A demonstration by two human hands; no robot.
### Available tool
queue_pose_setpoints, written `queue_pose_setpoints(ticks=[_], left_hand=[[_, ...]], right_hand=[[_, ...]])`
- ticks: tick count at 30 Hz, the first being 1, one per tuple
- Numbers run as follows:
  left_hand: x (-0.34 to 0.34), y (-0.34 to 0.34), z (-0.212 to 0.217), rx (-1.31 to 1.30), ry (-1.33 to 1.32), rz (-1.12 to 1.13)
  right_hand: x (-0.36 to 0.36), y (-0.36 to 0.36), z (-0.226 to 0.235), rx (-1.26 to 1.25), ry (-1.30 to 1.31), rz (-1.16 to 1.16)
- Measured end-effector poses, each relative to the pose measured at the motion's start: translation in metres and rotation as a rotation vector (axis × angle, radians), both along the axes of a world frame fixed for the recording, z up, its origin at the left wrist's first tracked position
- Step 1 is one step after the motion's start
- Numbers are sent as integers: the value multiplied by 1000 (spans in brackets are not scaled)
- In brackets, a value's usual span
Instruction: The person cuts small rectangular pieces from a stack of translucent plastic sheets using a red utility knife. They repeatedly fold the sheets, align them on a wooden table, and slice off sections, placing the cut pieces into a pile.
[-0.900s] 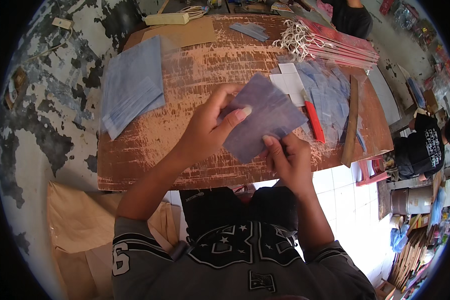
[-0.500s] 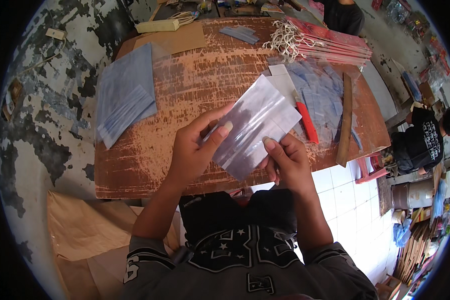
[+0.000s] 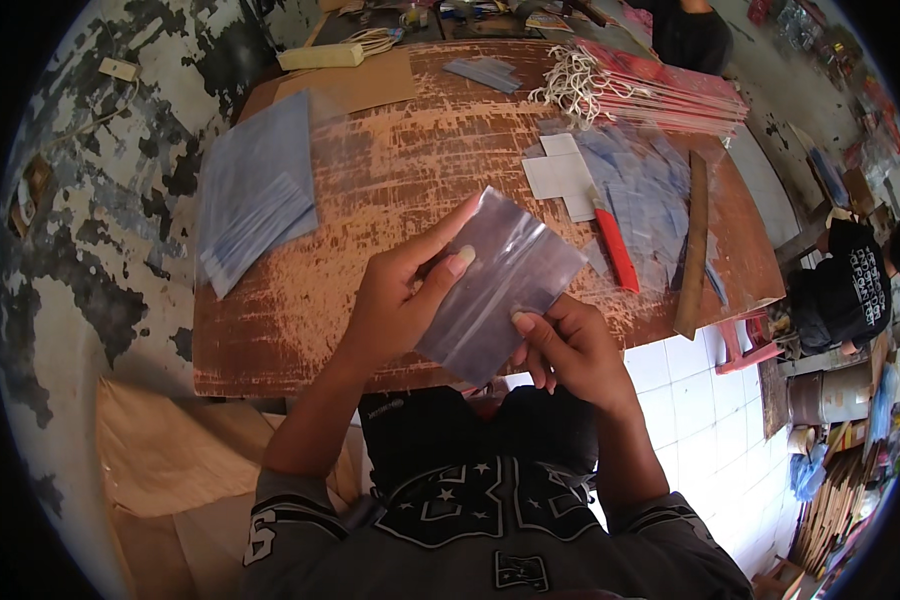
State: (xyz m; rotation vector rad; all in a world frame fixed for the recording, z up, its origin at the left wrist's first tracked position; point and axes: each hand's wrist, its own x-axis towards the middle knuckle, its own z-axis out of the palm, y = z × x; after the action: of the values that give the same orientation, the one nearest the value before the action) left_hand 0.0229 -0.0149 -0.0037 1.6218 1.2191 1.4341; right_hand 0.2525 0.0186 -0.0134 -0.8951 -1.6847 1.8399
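Between my two hands, tilted above the near part of the table, is a stack of clear plastic sheets [image 3: 515, 265] with a glossy crease across it. My left hand [image 3: 410, 290] grips its left edge, thumb on top and fingers underneath. At the lower right edge, my right hand [image 3: 570, 345] pinches it with thumb and curled fingers. How many layers it has cannot be told. Just beyond lies a cutter with a red handle [image 3: 617, 250], beside a pale card piece [image 3: 553, 175].
Bluish plastic sheets [image 3: 260, 180] lie at the table's left. Plastic scraps [image 3: 635, 190] and a wooden strip [image 3: 692, 240] are at the right. Farther back are red bags with white cords [image 3: 660, 85], a cardboard sheet [image 3: 370, 85] and a power strip [image 3: 320, 56]. Another person [image 3: 845, 285] sits at right.
The plastic stack has come slightly lower and nearer to me and tilted, so its bright glare has faded. Both hands keep their hold; more of the pale card shows.
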Motion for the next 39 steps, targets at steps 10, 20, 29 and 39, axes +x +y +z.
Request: queue_pose_setpoints(ticks=[10, 20, 29, 39], left_hand=[[10, -16, -9, 27, -24, 63], [28, -23, -23, -71, -299, 230], [34, -19, -31, -80, -553, 173], [28, -25, -29, -78, -271, 150]], right_hand=[[8, -1, 2, 206, -124, 12], [-1, -1, 5, 203, -9, -78], [3, 4, -3, 64, -5, 27], [8, -3, -8, 463, -143, -86]])
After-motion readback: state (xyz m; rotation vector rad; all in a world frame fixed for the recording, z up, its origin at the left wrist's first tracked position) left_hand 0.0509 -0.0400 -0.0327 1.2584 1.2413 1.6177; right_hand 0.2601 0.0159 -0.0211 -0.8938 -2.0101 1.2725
